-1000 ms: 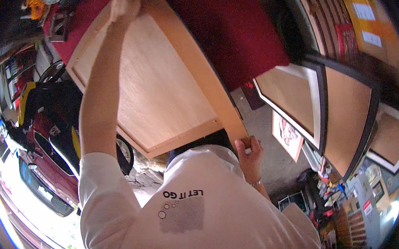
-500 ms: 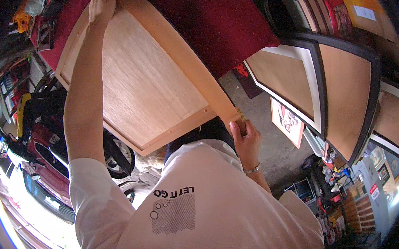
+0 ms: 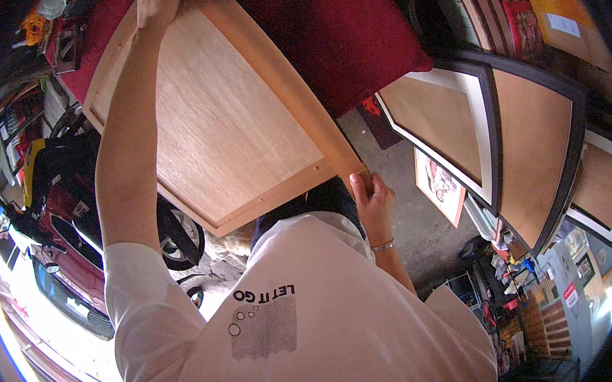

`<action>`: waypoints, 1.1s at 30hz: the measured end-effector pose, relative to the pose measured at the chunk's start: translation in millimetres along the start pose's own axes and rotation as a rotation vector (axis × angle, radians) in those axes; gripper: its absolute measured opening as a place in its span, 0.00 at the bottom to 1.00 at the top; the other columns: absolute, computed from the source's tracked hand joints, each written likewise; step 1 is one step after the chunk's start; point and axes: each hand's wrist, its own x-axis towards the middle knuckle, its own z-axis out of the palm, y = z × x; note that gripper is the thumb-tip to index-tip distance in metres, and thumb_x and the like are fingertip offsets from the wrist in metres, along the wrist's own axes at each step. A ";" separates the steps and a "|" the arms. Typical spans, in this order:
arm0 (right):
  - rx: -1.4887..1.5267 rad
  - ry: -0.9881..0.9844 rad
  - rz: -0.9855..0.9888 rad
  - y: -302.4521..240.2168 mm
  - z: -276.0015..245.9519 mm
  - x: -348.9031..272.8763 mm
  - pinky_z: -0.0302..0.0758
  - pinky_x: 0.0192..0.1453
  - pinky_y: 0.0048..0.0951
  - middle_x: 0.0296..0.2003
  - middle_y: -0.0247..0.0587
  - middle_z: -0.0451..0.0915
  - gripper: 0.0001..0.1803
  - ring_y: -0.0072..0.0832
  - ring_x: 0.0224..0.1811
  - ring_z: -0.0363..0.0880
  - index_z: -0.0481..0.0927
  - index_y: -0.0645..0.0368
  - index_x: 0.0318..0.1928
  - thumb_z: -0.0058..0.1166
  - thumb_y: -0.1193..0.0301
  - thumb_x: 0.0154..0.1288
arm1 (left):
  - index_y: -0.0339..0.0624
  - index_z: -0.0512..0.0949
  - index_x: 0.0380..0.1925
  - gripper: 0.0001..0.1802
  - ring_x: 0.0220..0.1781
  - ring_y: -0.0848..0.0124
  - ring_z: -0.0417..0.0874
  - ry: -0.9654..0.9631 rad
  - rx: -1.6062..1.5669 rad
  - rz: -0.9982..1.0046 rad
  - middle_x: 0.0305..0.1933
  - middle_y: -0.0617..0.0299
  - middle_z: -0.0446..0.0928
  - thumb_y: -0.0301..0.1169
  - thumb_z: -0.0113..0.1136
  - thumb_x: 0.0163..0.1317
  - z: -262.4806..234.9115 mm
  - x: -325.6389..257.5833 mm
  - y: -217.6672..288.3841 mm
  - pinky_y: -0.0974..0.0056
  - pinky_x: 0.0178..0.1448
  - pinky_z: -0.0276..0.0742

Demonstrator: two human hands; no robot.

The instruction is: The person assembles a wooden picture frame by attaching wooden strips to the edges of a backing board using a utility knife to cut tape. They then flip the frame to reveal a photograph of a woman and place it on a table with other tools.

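Note:
A light wooden frame (image 3: 263, 67) with a plywood panel (image 3: 225, 126) set in it lies at a slant before me, partly on a dark red cloth (image 3: 324, 36). Across its left part reaches my left arm, and my left hand (image 3: 158, 9) is closed on the far end, its fingers partly cut off by the picture's top edge. At the near right corner my right hand (image 3: 375, 204) is closed, thumb up, against the frame's end. Something small and dark, with a speck of yellow, shows by that thumb; its kind I cannot make out.
Several dark-edged picture frames (image 3: 535, 149) lean at the right, beside a smaller picture (image 3: 439, 186) near the concrete floor (image 3: 421, 233). A red and black motorcycle (image 3: 68, 198) stands at the left. A cardboard box (image 3: 561, 7) sits at the far right.
My right hand has shifted slightly toward the frame's corner, and less of the yellow strip beside it shows. My left hand stays at the far end.

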 end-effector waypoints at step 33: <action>0.208 0.061 -0.072 44.6 -4.3 38.5 0.76 0.43 0.38 0.34 0.44 0.82 0.10 0.38 0.35 0.80 0.80 0.61 0.42 0.57 0.66 0.74 | 0.44 0.69 0.69 0.38 0.78 0.55 0.63 -0.449 0.182 0.254 0.72 0.52 0.70 0.59 0.50 0.68 18.7 -247.9 252.8 0.49 0.82 0.51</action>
